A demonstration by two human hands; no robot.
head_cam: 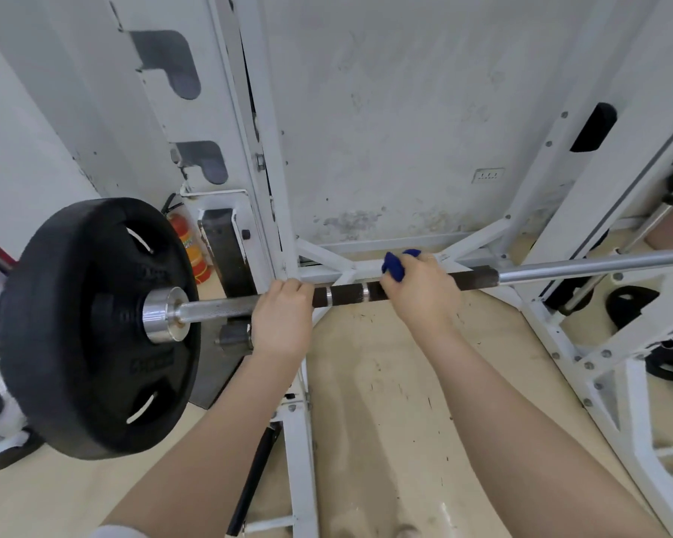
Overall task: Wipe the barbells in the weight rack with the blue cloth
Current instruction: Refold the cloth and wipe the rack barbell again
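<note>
In the white weight rack (pixel 288 211), the left hand (pixel 280 316) grips the heavy, rigid barbell (pixel 405 287) bare while the right hand (pixel 420 293), fingers closed, presses the soft blue cloth (pixel 395 266) onto its dark grip section.

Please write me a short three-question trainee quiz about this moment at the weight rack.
1. True or false: the blue cloth is in the left hand.
2. What does the right hand press the cloth on? A) the black plate B) the dark section of the barbell C) the white rack frame
3. Fill in: the left hand grips the bar between the cloth and the ____.

Key: 1 false; 2 B; 3 plate.
</note>
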